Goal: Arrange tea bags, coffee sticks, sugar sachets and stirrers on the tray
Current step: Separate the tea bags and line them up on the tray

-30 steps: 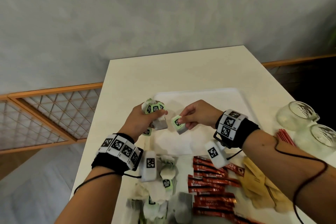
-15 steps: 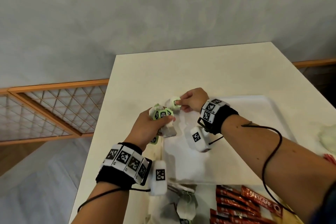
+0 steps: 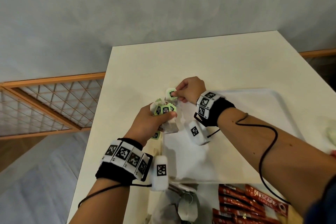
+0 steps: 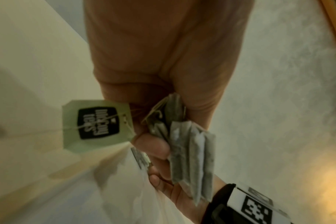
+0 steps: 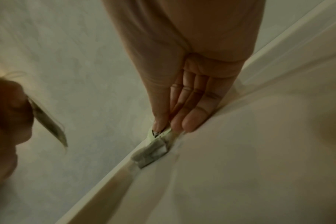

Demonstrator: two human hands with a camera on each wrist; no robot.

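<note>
At the tray's (image 3: 283,107) far-left corner, the right hand (image 3: 190,90), moved over from mid-tray, lowers one tea bag (image 5: 152,153) against the rim, fingers (image 5: 190,122) pinching its green tag (image 3: 171,94), while the left hand (image 3: 151,122) stays clamped on the remaining bundle of tea bags (image 4: 190,160); placement is beginning.
</note>
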